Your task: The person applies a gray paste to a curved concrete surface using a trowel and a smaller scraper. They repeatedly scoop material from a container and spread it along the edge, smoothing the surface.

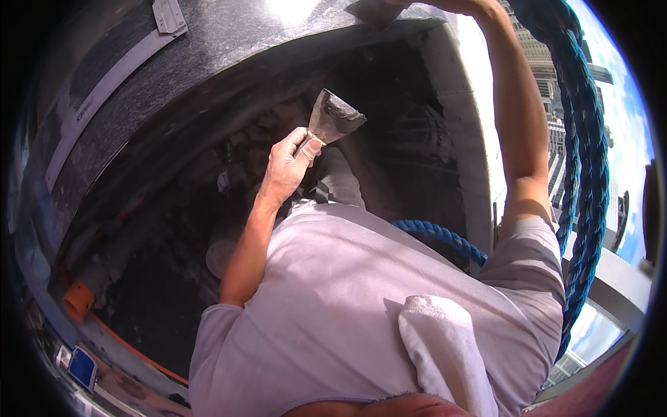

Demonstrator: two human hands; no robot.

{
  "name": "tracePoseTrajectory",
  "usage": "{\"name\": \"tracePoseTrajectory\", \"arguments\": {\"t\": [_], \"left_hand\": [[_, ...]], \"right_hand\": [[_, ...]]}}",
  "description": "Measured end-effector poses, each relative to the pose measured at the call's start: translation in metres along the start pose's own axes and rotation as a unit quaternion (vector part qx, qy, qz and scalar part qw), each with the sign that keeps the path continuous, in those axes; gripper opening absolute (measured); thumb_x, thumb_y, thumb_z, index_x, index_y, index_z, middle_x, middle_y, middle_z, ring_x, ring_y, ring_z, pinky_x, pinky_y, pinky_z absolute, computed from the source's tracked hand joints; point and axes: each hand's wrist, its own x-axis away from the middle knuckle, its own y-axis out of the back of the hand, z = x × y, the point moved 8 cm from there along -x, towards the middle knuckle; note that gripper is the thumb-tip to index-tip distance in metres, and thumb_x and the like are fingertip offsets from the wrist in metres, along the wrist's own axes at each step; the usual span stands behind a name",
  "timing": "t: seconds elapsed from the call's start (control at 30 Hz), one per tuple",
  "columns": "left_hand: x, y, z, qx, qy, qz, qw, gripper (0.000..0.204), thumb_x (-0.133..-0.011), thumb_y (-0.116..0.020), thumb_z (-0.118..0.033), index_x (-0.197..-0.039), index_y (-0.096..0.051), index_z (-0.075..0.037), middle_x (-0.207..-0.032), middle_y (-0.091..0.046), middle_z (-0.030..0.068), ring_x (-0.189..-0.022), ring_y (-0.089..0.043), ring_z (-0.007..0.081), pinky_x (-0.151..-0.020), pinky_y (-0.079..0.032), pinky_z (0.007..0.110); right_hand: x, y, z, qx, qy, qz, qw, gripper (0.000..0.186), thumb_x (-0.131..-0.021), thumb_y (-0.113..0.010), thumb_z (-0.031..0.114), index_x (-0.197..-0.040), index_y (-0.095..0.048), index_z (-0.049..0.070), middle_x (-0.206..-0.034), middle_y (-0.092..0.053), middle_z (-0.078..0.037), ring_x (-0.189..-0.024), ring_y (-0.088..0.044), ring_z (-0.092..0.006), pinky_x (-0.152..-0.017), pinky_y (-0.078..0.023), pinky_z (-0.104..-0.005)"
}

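My left hand (pixel 281 170) is closed round the handle of a putty knife (pixel 337 118), held in front of my body. Its wide blade points up and is smeared with grey material. Up at the top edge, my right hand (pixel 472 5) reaches over a grey, speckled panel (pixel 250 42), its fingers mostly cut off by the picture edge. A dark, flat wedge-shaped blade (pixel 375 12), apparently that of a second putty knife, lies against the panel beside these fingers.
Thick blue ropes (pixel 587 160) hang at my right, and another blue rope (pixel 445 236) passes by my waist. A pale ledge (pixel 479 104) runs under my right arm. Rubble (pixel 257 135) lies in the dark recess below. An orange pipe end (pixel 78 300) sticks out at left.
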Motion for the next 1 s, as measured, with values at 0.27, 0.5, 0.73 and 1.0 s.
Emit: {"name": "tracePoseTrajectory", "arguments": {"t": [0.27,0.5,0.73,1.0], "left_hand": [[-0.001,0.003,0.002,-0.009,-0.003,0.001,1.0,0.04,-0.115,-0.073,-0.042,-0.106,-0.071,-0.003,-0.084,-0.061,-0.004,-0.076,-0.051,0.0048,-0.068,-0.045,0.027],[-0.002,0.003,0.006,-0.011,-0.003,0.004,1.0,0.042,-0.114,-0.073,-0.044,-0.105,-0.07,-0.003,-0.082,-0.06,-0.0039,-0.076,-0.051,0.0053,-0.069,-0.044,0.027],[-0.004,-0.003,-0.001,-0.006,-0.01,0.011,1.0,0.042,-0.114,-0.074,-0.043,-0.105,-0.07,-0.002,-0.084,-0.061,-0.004,-0.076,-0.051,0.0051,-0.069,-0.044,0.026],[-0.016,-0.013,-0.016,0.009,-0.015,0.03,0.999,0.033,-0.115,-0.074,-0.034,-0.106,-0.07,-0.002,-0.085,-0.059,-0.0052,-0.078,-0.049,0.0045,-0.069,-0.043,0.025]], "right_hand": [[0.004,0.004,-0.024,0.032,-0.046,-0.007,0.998,0.037,-0.091,-0.089,0.044,-0.112,-0.087,0.014,-0.11,-0.085,-0.009,-0.104,-0.08,-0.0261,-0.089,-0.063,-0.0422],[-0.003,0.009,-0.041,0.054,-0.036,-0.031,0.997,0.032,-0.087,-0.09,0.043,-0.105,-0.088,0.016,-0.103,-0.085,-0.007,-0.098,-0.08,-0.0246,-0.087,-0.063,-0.0407],[0.0,0.015,-0.052,0.05,-0.022,-0.043,0.998,0.034,-0.091,-0.088,0.045,-0.107,-0.088,0.014,-0.103,-0.086,-0.007,-0.098,-0.08,-0.0236,-0.086,-0.063,-0.0404],[0.006,0.032,-0.073,0.031,-0.047,-0.06,0.997,0.037,-0.096,-0.085,0.046,-0.111,-0.086,0.012,-0.104,-0.086,-0.006,-0.098,-0.08,-0.0227,-0.086,-0.063,-0.0401]]}}
